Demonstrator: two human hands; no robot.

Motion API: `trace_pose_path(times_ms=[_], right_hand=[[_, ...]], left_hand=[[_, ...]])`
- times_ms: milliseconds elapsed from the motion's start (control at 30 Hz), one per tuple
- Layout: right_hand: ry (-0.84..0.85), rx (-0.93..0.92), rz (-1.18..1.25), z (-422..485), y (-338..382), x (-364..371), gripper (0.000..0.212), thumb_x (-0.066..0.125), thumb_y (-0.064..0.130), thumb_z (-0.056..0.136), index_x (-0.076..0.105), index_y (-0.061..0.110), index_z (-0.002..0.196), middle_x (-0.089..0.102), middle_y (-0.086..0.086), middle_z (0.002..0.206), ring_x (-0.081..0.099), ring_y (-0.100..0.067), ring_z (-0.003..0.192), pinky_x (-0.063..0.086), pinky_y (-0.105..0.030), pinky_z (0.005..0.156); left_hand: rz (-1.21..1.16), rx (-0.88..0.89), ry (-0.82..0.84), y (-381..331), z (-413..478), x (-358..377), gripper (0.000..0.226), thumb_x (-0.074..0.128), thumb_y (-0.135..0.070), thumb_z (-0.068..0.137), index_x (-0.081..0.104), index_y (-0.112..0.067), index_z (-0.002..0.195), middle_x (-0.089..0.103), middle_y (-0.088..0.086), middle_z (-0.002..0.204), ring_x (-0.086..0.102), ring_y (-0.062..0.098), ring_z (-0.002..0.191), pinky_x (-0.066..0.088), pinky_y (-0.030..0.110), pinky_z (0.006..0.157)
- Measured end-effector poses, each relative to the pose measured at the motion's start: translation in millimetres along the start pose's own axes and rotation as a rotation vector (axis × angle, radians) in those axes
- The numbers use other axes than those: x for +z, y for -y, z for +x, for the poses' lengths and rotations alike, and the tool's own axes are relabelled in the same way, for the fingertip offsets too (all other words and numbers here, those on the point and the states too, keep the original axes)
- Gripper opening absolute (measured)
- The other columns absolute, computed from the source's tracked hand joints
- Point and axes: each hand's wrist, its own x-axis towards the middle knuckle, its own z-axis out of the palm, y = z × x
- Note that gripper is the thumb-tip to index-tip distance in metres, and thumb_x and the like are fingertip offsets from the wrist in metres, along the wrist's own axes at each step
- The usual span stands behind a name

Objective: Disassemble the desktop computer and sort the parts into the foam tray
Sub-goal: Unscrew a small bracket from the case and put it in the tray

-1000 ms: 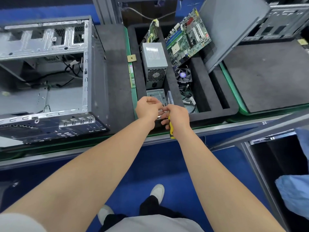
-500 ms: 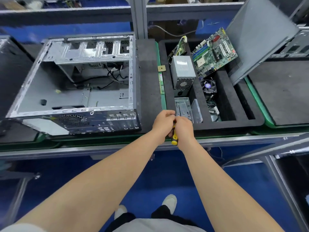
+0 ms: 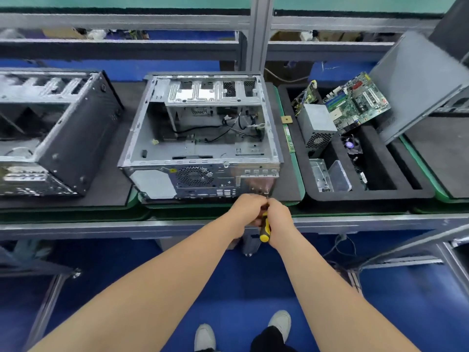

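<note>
You stand on a blue floor [image 3: 228, 288] before a long metal workbench [image 3: 101, 226]. In the lower middle of the frame, your right hand [image 3: 279, 215] grasps the yellow and black screwdriver [image 3: 264, 229] by its handle. Your left hand [image 3: 247, 208] is curled against it at the front of the tool, and I cannot tell what it pinches. Both hands are just before the lower right corner of the computer case [image 3: 203, 174], which lies open in the middle of the frame. Inside it I see only black cables [image 3: 233, 128] and the drive cage [image 3: 210, 91], so the case seems nearly stripped. At the right, the foam tray [image 3: 368, 193] already holds the power supply [image 3: 316, 123], the motherboard [image 3: 355, 102], a fan [image 3: 351, 144], a metal bracket [image 3: 319, 175] and a clear plastic box [image 3: 338, 175]. I judge that only the cables and small pieces are left.
</note>
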Motion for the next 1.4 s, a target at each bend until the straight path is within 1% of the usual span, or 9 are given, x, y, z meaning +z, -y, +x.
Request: trace_pose_path(times_ms=[67, 167, 300, 367, 467, 633, 967, 1167, 1400], right_hand=[[0.049, 0.013, -0.033, -17.8, -8.6, 18.9, 0.03, 0.048, 0.024, 0.105, 0.064, 0.001, 0.095, 0.064, -0.017, 0.07, 0.054, -0.026, 0.05, 0.041, -0.028, 0.049], [0.139, 0.012, -0.068, -39.2, -21.2, 44.9, 0.032, 0.052, 0.03, 0.105, 0.065, 0.003, 0.093, 0.065, -0.01, 0.057, 0.053, -0.021, 0.041, 0.04, -0.025, 0.046], [0.199, -0.031, -0.066, -51.5, -33.8, 72.0, 0.035, 0.055, 0.039, 0.102, 0.071, 0.008, 0.102, 0.074, -0.009, 0.068, 0.06, -0.019, 0.045, 0.046, -0.027, 0.049], [0.207, -0.085, -0.049, -54.9, -37.4, 80.6, 0.034, 0.056, 0.041, 0.099, 0.072, 0.012, 0.106, 0.075, -0.009, 0.072, 0.061, -0.02, 0.048, 0.047, -0.028, 0.05], [0.208, -0.151, -0.036, -61.3, -37.9, 89.1, 0.034, 0.055, 0.04, 0.097, 0.073, 0.012, 0.101, 0.071, -0.008, 0.066, 0.057, -0.019, 0.043, 0.044, -0.026, 0.045], [0.21, -0.211, 0.006, -59.8, -38.2, 95.2, 0.029, 0.054, 0.036, 0.097, 0.071, 0.013, 0.097, 0.07, -0.009, 0.066, 0.056, -0.02, 0.043, 0.042, -0.025, 0.041], [0.177, -0.251, -0.021, -52.2, -36.7, 95.2, 0.023, 0.05, 0.029, 0.1, 0.069, 0.015, 0.098, 0.066, -0.006, 0.063, 0.054, -0.02, 0.043, 0.042, -0.027, 0.043], [0.206, -0.315, -0.051, -49.2, -35.7, 89.8, 0.023, 0.049, 0.026, 0.105, 0.069, 0.015, 0.1, 0.068, -0.001, 0.062, 0.054, -0.021, 0.046, 0.042, -0.027, 0.044], [0.219, -0.358, -0.043, -49.8, -36.0, 87.9, 0.022, 0.052, 0.024, 0.107, 0.07, 0.011, 0.101, 0.065, -0.006, 0.068, 0.053, -0.022, 0.047, 0.041, -0.027, 0.043]], left_hand=[[-0.046, -0.026, -0.075, 10.3, -4.4, -22.0, 0.015, 0.056, -0.02, 0.098, 0.066, -0.009, 0.096, 0.063, 0.012, 0.075, 0.051, 0.02, 0.048, 0.044, 0.027, 0.057], [-0.15, -0.032, -0.175, 21.3, -9.5, -53.4, 0.018, 0.057, -0.02, 0.1, 0.07, -0.01, 0.106, 0.065, 0.013, 0.08, 0.053, 0.021, 0.052, 0.043, 0.024, 0.05], [-0.296, 0.034, -0.174, 25.8, -17.9, -85.9, 0.02, 0.055, -0.015, 0.102, 0.072, -0.012, 0.113, 0.075, 0.008, 0.093, 0.058, 0.011, 0.046, 0.043, 0.02, 0.042], [-0.372, 0.032, -0.173, 25.9, -24.3, -95.9, 0.018, 0.06, -0.017, 0.1, 0.072, -0.006, 0.109, 0.074, 0.007, 0.081, 0.059, 0.009, 0.042, 0.043, 0.018, 0.041], [-0.461, 0.016, -0.125, 23.4, -36.0, -104.4, 0.018, 0.061, -0.02, 0.1, 0.07, -0.006, 0.094, 0.068, 0.002, 0.058, 0.057, 0.009, 0.037, 0.04, 0.017, 0.037], [-0.478, 0.03, -0.068, 19.1, -41.4, -111.4, 0.018, 0.053, -0.014, 0.103, 0.065, -0.007, 0.091, 0.059, -0.001, 0.047, 0.049, 0.009, 0.032, 0.037, 0.016, 0.035], [-0.446, 0.006, -0.034, 16.5, -36.1, -111.5, 0.018, 0.048, -0.01, 0.103, 0.061, -0.004, 0.092, 0.048, -0.004, 0.04, 0.042, 0.009, 0.036, 0.036, 0.027, 0.045], [-0.444, 0.026, -0.04, 15.8, -28.3, -110.8, 0.023, 0.051, -0.007, 0.099, 0.065, 0.005, 0.113, 0.049, -0.002, 0.041, 0.045, 0.014, 0.041, 0.039, 0.032, 0.054], [-0.48, 0.058, -0.013, 21.9, -18.6, -115.5, 0.028, 0.054, -0.006, 0.098, 0.066, 0.008, 0.119, 0.049, 0.001, 0.048, 0.042, 0.015, 0.047, 0.039, 0.03, 0.056]])
